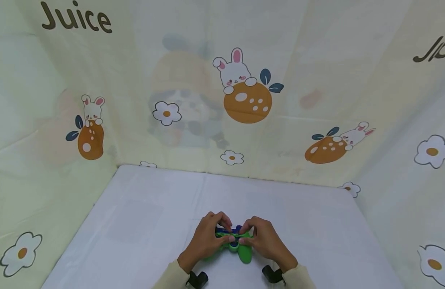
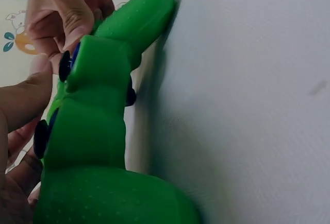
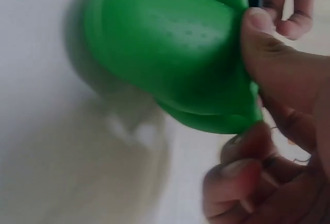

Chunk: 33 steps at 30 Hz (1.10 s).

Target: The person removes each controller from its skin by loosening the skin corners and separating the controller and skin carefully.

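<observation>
Green sleeve, pinched by both hands, partly hides an apparent blue controller over white cloth.

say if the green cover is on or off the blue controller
At least partly on: green cover wraps the blue controller, dark sticks protruding; whether fully fitted, cannot tell.

I count one left hand, one right hand, two cream sleeves, two black wrist cameras, one green-covered game controller and one white table on my feed. Across the printed fabric I make out three rabbits, three oranges, two bits of lettering and seven flowers, some only partly showing.
</observation>
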Available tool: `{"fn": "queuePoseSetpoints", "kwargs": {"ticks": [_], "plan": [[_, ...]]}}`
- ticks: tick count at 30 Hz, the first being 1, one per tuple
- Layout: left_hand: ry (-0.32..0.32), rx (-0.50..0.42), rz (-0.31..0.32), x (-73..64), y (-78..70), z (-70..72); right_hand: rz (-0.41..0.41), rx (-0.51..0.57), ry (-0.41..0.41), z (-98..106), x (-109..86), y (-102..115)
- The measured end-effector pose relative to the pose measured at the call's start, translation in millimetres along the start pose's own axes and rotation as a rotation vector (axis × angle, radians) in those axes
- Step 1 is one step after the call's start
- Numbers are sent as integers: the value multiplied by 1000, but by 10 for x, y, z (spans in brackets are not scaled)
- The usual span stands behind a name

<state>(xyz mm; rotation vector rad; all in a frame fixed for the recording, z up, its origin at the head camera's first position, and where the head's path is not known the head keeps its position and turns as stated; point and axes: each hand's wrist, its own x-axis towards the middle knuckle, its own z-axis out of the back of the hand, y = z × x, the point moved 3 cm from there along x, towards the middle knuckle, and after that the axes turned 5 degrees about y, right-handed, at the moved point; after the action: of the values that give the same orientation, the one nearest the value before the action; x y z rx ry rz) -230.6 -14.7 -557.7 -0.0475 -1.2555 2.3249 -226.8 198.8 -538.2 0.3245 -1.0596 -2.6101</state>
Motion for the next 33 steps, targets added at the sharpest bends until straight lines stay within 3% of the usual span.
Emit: {"fn": "queuePoseSetpoints", "kwargs": {"ticks": [7,21,29,33], "plan": [[8,38,-4,16,-8,-11,79,-13,107,52,34,66],[20,36,9,17,-10,-31,85,65,178,-28,42,125],[40,72,19,41,-23,-60,-71,286,163,-73,-9,78],[24,70,23,43,-39,-68,-112,382,133,-104,-35,26]]}}
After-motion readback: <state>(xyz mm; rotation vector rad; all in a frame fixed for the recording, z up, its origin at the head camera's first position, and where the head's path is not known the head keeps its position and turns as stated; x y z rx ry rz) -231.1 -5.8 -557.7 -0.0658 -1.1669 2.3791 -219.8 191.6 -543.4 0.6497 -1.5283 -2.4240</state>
